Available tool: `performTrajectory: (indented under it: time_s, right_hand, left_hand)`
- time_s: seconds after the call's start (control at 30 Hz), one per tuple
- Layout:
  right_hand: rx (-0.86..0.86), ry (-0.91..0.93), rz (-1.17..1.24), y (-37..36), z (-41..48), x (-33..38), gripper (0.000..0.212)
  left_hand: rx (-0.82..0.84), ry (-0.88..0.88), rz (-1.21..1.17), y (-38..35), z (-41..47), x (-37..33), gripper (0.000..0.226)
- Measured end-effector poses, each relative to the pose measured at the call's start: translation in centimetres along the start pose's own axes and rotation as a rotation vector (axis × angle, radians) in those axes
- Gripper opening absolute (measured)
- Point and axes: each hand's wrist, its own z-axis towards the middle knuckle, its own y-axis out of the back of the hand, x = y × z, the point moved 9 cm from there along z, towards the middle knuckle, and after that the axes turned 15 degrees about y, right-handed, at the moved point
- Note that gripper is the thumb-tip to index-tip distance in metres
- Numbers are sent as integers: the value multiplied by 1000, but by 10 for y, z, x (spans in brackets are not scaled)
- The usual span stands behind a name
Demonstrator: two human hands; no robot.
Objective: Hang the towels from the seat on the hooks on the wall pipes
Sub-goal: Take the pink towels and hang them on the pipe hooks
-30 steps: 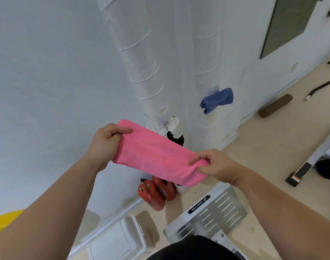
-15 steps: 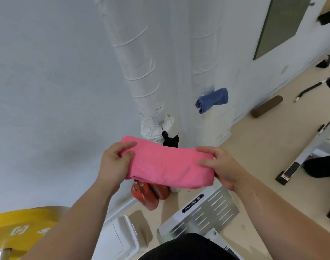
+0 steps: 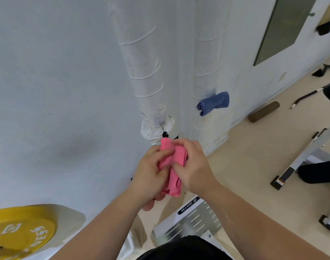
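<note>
A pink towel [image 3: 176, 171] is bunched into a narrow fold between both hands, just below a small black hook [image 3: 165, 135] at the foot of the left wrapped pipe [image 3: 141, 62]. My left hand [image 3: 151, 171] grips its left side and my right hand [image 3: 193, 166] pinches its right side, fingers meeting over the cloth. A blue towel [image 3: 213, 103] hangs on the right pipe [image 3: 209, 53]. The seat is not in view.
A yellow weight plate [image 3: 19, 233] sits at lower left. A white perforated machine footplate [image 3: 194, 220] lies below my hands. Bench frame legs [image 3: 299, 158] stand on the beige floor at right, with a brown roller [image 3: 263, 111] by the wall.
My hands came together, folding the spread pink towel into a narrow bundle. The view dropped, bringing the yellow plate further into sight.
</note>
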Motion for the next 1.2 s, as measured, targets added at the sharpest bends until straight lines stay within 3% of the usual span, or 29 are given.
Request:
performTrajectory:
  time_s: [0.1, 0.17, 0.27, 0.37, 0.47, 0.63, 0.73, 0.87, 0.93, 1.03, 1.13, 1.2]
  right_hand:
    - [-38, -32, 73, 0, 0, 3, 48]
    - [-70, -104, 266, -1, -2, 1, 50]
    - [-31, -161, 462, -9, -6, 2, 54]
    - [-5, -121, 345, -5, -7, -3, 62]
    - [10, 2, 18, 15, 2, -4, 77]
    - [262, -10, 318, 15, 10, 6, 88]
    - [325, 26, 270, 18, 13, 14, 81]
    - [342, 120, 143, 20, 19, 30, 45]
    - [320, 141, 113, 21, 22, 34, 35]
    - [247, 102, 132, 27, 25, 33, 28]
    - [204, 57, 152, 30, 27, 26, 26]
    - [178, 17, 172, 32, 28, 18, 28]
  left_hand:
    - [-24, 41, -108, 1, -5, -2, 34]
    - [-3, 56, -177, 1, -10, -8, 33]
    - [-5, 47, -147, 3, -11, -10, 49]
    - [-17, 19, -92, 9, -4, -9, 54]
    - [101, 77, -170, 17, 4, -11, 53]
    - [425, 164, -428, 25, 16, -25, 47]
    - [471, 253, -574, 37, 29, -18, 44]
    - [403, 335, -584, 48, 39, -1, 41]
    - [345, 385, -667, 48, 35, 10, 54]
    - [361, 463, -885, 27, 18, 30, 96]
    - [335, 452, -958, 5, -1, 35, 85]
    - [212, 449, -921, 8, -3, 37, 97]
